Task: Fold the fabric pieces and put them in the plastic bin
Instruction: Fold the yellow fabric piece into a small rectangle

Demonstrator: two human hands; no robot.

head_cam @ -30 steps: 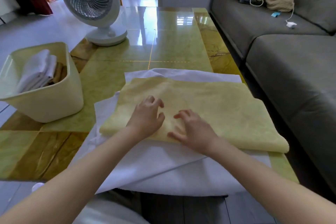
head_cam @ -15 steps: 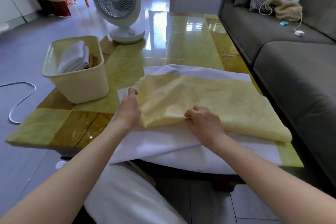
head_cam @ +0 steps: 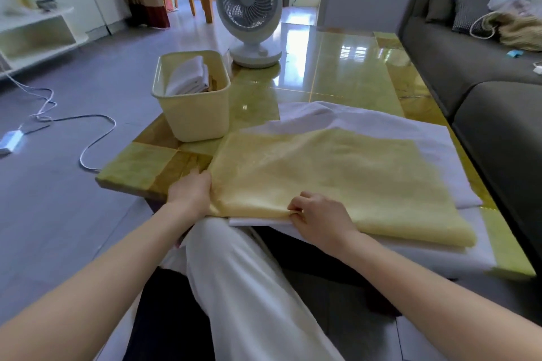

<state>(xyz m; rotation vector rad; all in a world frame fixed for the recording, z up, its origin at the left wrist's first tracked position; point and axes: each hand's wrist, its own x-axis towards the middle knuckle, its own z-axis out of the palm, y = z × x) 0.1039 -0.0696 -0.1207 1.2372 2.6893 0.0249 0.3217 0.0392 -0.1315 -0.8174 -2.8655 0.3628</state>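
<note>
A yellow fabric piece [head_cam: 346, 173] lies spread on top of a white fabric piece [head_cam: 381, 123] on the green marble table [head_cam: 328, 76]. My left hand [head_cam: 190, 193] grips the yellow piece at its near left corner. My right hand [head_cam: 319, 217] pinches its near edge a little to the right, fingers curled over the hem. The cream plastic bin [head_cam: 196, 117] stands on the table's left side, beyond my left hand, with folded white fabric [head_cam: 187, 76] inside it.
A white table fan [head_cam: 249, 14] stands behind the bin. A grey sofa [head_cam: 475, 67] runs along the table's right side. A cable and adapter [head_cam: 52, 123] lie on the floor to the left. My legs are below the table's near edge.
Both hands went from resting flat on the yellow piece to gripping its near edge. The left hand has slid out to the left corner, and the view has shifted back and left.
</note>
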